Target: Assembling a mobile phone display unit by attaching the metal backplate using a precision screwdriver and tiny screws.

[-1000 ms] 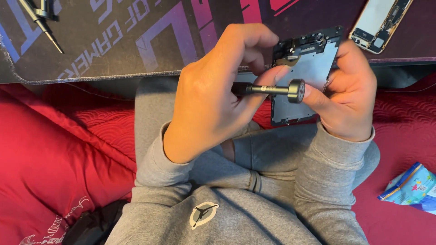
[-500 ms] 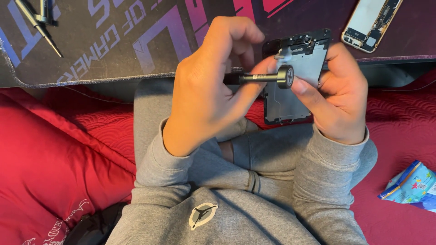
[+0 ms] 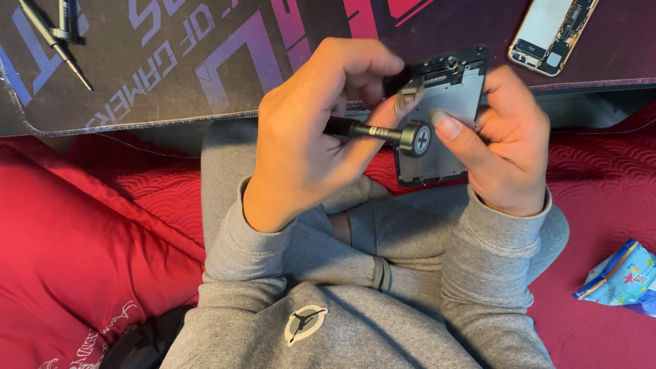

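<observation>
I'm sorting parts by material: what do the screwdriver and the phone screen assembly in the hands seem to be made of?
Screwdriver in the left hand: apparently metal, matte dark grey handle with a paler, duller end cap. Phone screen assembly in the right hand: its back looks like a thin silvery metal plate with a soft sheen, framed in black, probably plastic.

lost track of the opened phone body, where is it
In the head view the opened phone body lies at top right on the dark mat, just beyond the right hand.

Matt metal screwdriver (image 3: 383,132); dull metal-backed phone panel (image 3: 447,109); quilted cloth bedcover (image 3: 102,225).
</observation>
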